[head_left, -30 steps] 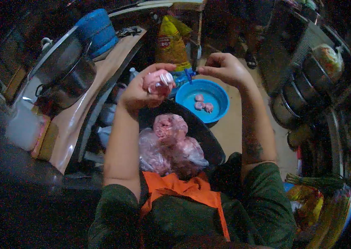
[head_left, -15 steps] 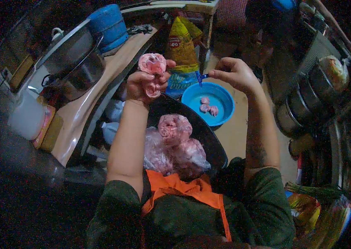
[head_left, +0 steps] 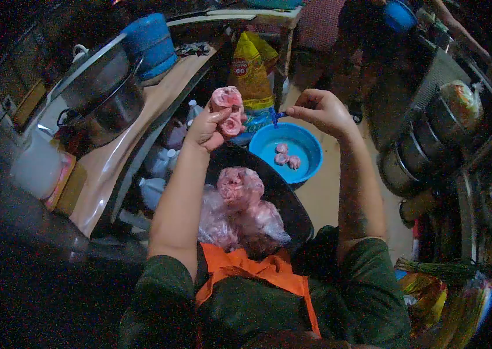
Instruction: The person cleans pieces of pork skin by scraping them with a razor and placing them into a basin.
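Note:
My left hand (head_left: pixel 208 127) grips a pale pink piece of raw meat (head_left: pixel 230 116), which has folded, hollow-looking ends; its exact cut cannot be made out. To the right, my right hand (head_left: pixel 323 110) pinches the handle of a blue razor (head_left: pixel 275 116), its head apart from the meat. Below the razor stands a round blue basin (head_left: pixel 317 152) with several small pink pieces (head_left: pixel 282 158) in it. Under my left forearm, a dark tub (head_left: pixel 295 210) holds larger pink meat (head_left: pixel 240 187), partly in clear plastic bags (head_left: pixel 218 224).
Yellow flour-like bag (head_left: pixel 250 67) stands beyond the basin. Plastic bottles (head_left: pixel 154 192) lie left of the tub. A large metal pot (head_left: pixel 112 107) and blue bucket (head_left: pixel 151 46) stand at left. Stacked pots (head_left: pixel 423 145) line the right side. Another person's arm (head_left: pixel 461 29) shows at top right.
My left hand has moved slightly right and down, turning the meat. My right hand has shifted a little left and down with the razor. The view has shifted slightly.

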